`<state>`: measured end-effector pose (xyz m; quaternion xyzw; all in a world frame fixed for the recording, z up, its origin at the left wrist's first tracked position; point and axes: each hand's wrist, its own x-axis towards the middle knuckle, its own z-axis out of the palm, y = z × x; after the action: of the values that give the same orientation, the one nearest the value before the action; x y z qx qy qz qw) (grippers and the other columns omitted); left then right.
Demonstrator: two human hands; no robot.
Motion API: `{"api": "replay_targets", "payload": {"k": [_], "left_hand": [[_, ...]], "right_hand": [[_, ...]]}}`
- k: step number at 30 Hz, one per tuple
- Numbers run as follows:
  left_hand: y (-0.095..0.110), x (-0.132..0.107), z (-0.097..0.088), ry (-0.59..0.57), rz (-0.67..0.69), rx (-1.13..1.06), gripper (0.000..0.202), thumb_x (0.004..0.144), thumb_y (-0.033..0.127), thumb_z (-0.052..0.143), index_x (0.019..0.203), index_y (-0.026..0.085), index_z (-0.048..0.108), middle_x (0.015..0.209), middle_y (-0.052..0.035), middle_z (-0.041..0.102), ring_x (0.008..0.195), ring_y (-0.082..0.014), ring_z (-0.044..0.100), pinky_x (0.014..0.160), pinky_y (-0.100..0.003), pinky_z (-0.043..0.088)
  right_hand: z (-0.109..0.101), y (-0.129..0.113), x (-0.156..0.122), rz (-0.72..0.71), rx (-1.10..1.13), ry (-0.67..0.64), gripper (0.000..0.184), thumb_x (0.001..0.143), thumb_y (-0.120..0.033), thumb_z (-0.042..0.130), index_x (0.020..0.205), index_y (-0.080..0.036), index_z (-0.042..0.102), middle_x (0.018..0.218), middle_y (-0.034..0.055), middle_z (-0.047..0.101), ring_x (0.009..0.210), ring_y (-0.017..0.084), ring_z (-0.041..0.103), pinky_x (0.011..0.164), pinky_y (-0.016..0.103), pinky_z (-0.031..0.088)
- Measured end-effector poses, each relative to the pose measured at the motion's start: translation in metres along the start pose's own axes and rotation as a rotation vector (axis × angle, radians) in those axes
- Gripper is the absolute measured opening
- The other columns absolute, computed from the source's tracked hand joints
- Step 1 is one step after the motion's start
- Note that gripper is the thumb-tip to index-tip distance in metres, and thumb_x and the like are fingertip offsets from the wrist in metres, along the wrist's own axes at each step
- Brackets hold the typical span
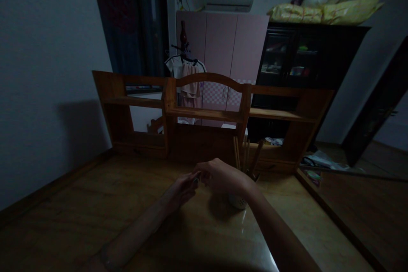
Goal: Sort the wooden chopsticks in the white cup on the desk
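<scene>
The left hand (181, 189) and the right hand (219, 176) are meeting fingertip to fingertip above the middle of the wooden desk (95, 216), and both are pinching together on something tiny at about (196, 179) (the room is too dim to tell what it is). The fingers of each hand are curling closed around that spot, the left hand coming in from seven o'clock, the right from five o'clock.

Just at four o'clock of the right hand, partly hidden behind its wrist, a small white perforated holder (238, 202) is standing on the desk. Wooden chopsticks (237, 153) are sticking upright out of it, leaning slightly apart, their tops rising toward twelve o'clock.

Behind them, at twelve o'clock, a wooden shelf unit (204, 112) is sitting along the back edge of the desk. Farther off, a dark glass-fronted cabinet (299, 61) is standing at one o'clock, holding small items too blurred to name, with pillows (325, 10) lying piled on top.
</scene>
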<state>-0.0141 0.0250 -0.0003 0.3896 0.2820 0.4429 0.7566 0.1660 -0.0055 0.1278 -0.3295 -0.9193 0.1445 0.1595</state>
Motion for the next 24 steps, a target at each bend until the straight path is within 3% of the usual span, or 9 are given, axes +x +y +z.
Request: {"api": "replay_targets", "payload": {"k": [3, 7, 10, 14, 16, 19, 24], "left_hand": [[-0.001, 0.0, 0.002, -0.029, 0.02, -0.044, 0.015, 0.078, 0.028, 0.067, 0.08, 0.015, 0.058, 0.054, 0.0098, 0.033, 0.039, -0.0002, 0.023, 0.037, -0.013, 0.017], [0.0, -0.002, 0.004, -0.138, 0.021, -0.077, 0.016, 0.084, 0.033, 0.061, 0.084, 0.018, 0.059, 0.049, 0.0109, 0.019, 0.039, -0.0036, 0.014, 0.037, -0.016, 0.013], [0.001, -0.004, 0.006, -0.165, 0.04, -0.058, 0.016, 0.086, 0.036, 0.059, 0.088, 0.02, 0.058, 0.048, 0.0107, 0.017, 0.04, -0.0048, 0.011, 0.038, -0.017, 0.013], [-0.004, -0.005, 0.004, -0.151, 0.071, -0.019, 0.021, 0.087, 0.041, 0.056, 0.084, 0.02, 0.057, 0.047, 0.0101, 0.023, 0.039, -0.0048, 0.017, 0.041, -0.017, 0.02], [-0.007, -0.002, 0.0, -0.179, 0.048, -0.005, 0.029, 0.085, 0.047, 0.055, 0.077, 0.02, 0.057, 0.045, 0.0086, 0.031, 0.039, -0.0057, 0.028, 0.043, -0.018, 0.03], [-0.012, 0.007, -0.005, -0.169, 0.014, -0.005, 0.031, 0.086, 0.05, 0.052, 0.079, 0.02, 0.059, 0.055, 0.003, 0.052, 0.052, -0.011, 0.052, 0.06, -0.028, 0.048], [-0.014, 0.018, -0.016, 0.059, 0.017, 0.014, 0.028, 0.089, 0.039, 0.05, 0.105, 0.019, 0.061, 0.062, 0.0012, 0.059, 0.06, -0.013, 0.06, 0.069, -0.029, 0.051]], "right_hand": [[0.002, -0.001, 0.002, -0.016, 0.012, -0.018, 0.034, 0.078, -0.003, 0.054, 0.104, -0.02, 0.069, 0.088, 0.0035, 0.072, 0.077, 0.014, 0.065, 0.063, 0.019, 0.038], [0.002, -0.001, 0.003, 0.008, -0.052, 0.022, 0.027, 0.08, -0.006, 0.056, 0.099, -0.019, 0.07, 0.087, 0.0038, 0.072, 0.077, 0.014, 0.065, 0.065, 0.02, 0.038], [0.003, -0.003, 0.003, -0.013, -0.118, 0.046, 0.023, 0.081, -0.007, 0.056, 0.094, -0.019, 0.071, 0.085, 0.0034, 0.072, 0.077, 0.014, 0.065, 0.065, 0.02, 0.037], [0.005, -0.007, 0.005, -0.03, -0.25, 0.085, 0.015, 0.084, -0.011, 0.057, 0.085, -0.019, 0.07, 0.081, 0.0032, 0.072, 0.075, 0.015, 0.065, 0.064, 0.022, 0.036], [0.003, -0.009, 0.006, -0.033, -0.283, 0.108, 0.015, 0.085, -0.011, 0.057, 0.085, -0.019, 0.07, 0.081, 0.003, 0.072, 0.075, 0.015, 0.065, 0.064, 0.022, 0.035], [-0.008, -0.01, 0.003, -0.025, -0.252, 0.153, 0.016, 0.085, -0.011, 0.058, 0.089, -0.02, 0.071, 0.08, 0.0016, 0.072, 0.073, 0.013, 0.064, 0.063, 0.021, 0.035], [-0.045, -0.007, -0.017, -0.024, -0.032, 0.298, 0.02, 0.087, -0.015, 0.056, 0.099, -0.022, 0.07, 0.075, -0.002, 0.069, 0.068, 0.01, 0.062, 0.061, 0.018, 0.039]]}}
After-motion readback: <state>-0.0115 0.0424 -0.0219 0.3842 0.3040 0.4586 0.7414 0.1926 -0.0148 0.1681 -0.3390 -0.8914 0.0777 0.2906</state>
